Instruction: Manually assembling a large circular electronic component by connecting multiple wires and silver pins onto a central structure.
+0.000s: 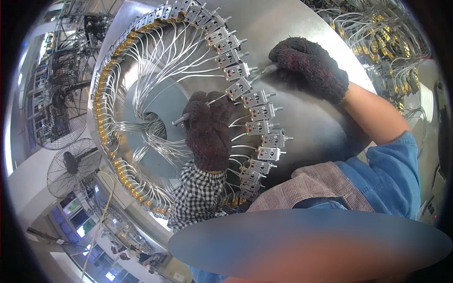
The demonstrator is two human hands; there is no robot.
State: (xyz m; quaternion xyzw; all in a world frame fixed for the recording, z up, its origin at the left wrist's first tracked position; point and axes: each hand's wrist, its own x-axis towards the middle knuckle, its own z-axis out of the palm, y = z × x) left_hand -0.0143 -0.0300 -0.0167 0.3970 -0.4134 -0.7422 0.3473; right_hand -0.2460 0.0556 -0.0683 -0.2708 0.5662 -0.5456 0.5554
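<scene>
My left hand (207,129), in a dark knitted glove, is closed round a slim metal rod-like tool (179,120). One end sticks out to the left; a thin shaft comes out at the upper right toward a metal box-shaped control unit (239,88) in the ring. My right hand (309,66), gloved too, is closed on a grey-ended tool (270,70) whose thin tip points at the same part of the ring from outside. Its fingers are partly hidden. Several such units with threaded stems and silvery thin tubes (160,80) line the round metal fixture (101,101).
The tubes gather at a central hole (155,123). A shiny metal tabletop (302,21) surrounds the ring. More units with tubes and brass-coloured parts (387,40) lie at the far right. Fans (71,162) stand at the left, and a pale hose (107,198) hangs lower left.
</scene>
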